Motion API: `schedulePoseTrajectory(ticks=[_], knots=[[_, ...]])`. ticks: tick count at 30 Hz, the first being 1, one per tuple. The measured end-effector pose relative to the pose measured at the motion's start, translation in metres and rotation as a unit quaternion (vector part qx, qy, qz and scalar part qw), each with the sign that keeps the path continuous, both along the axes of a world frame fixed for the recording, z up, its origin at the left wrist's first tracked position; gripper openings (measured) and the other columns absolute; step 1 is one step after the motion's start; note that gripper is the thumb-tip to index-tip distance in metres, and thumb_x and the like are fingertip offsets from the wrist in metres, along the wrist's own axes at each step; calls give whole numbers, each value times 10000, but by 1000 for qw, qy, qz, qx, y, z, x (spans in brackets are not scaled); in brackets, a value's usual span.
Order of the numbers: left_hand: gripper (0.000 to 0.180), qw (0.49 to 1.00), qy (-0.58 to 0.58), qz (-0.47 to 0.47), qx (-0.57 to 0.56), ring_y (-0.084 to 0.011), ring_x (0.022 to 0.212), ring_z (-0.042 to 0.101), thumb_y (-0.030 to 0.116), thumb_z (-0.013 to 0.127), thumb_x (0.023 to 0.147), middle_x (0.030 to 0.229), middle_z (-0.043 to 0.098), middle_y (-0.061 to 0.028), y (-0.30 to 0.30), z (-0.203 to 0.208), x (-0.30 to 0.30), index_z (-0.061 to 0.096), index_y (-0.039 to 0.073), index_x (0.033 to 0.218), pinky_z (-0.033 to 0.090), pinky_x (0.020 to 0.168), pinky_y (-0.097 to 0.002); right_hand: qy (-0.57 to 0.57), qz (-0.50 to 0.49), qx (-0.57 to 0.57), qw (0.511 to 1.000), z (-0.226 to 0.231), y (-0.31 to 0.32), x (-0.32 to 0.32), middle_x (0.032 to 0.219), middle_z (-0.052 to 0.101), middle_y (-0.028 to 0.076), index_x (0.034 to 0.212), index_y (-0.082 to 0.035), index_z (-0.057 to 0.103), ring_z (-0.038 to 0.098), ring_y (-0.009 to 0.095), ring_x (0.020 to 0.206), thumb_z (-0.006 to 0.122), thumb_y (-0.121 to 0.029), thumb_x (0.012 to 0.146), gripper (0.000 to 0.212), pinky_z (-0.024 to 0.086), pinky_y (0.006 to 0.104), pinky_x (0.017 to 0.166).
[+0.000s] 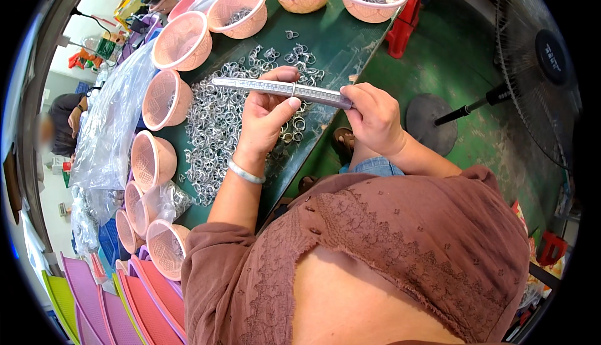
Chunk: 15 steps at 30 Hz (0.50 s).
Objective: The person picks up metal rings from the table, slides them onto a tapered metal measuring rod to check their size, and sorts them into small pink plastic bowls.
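Observation:
A long tapered metal sizing rod (275,87) is held level above a green table (338,38). My right hand (374,116) grips its thick right end. My left hand (266,116) pinches a small silver ring (293,88) slid onto the rod's middle, thumb and fingers around it. Under both hands lies a big heap of silver rings (216,126) spread over the table.
Several pink mesh baskets (181,41) ring the heap at the left and far side, some holding rings. Clear plastic bags (113,126) lie at the left. Stacked coloured trays (125,307) sit lower left. A standing fan (538,63) is at right; another person (62,123) sits far left.

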<state>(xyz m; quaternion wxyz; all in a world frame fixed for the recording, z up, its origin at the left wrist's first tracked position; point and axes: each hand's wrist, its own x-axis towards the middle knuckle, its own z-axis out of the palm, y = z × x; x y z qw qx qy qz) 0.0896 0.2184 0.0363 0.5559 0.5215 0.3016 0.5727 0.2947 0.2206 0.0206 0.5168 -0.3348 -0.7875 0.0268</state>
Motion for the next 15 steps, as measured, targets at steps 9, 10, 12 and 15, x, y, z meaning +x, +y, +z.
schedulePoseTrajectory(ticks=[9,10,12,15], knots=[[301,1000,-11,-5,-16,-193,1049,495,-39,597,754,1148,510,-102,-3,-7,-3,557,31,1045,370,935,-335,3,7,-1,1000,-3,0,-2,723,544,92,904,-31,560,560,268,612,630,58,546,376,448,337,516],[299,1000,-15,-6,-21,-158,1006,504,-47,598,754,1146,505,-85,-3,-7,-3,561,31,1041,389,896,-298,3,7,-1,1000,-3,0,-2,723,544,92,903,-31,560,560,267,613,629,58,547,374,448,336,517],[296,999,-16,-7,-27,-123,965,512,-55,598,754,1138,501,-68,-3,-7,-2,565,31,1035,409,854,-260,-2,7,-7,1000,-4,0,-1,725,545,92,902,-32,559,560,266,614,626,60,550,370,449,336,518],[292,999,-17,-4,-31,-122,958,512,-58,591,751,1121,504,-65,-4,-7,-2,564,26,1029,412,838,-255,-3,13,-17,1000,-4,0,-1,724,543,92,902,-33,557,561,265,615,625,59,554,365,450,336,520]])
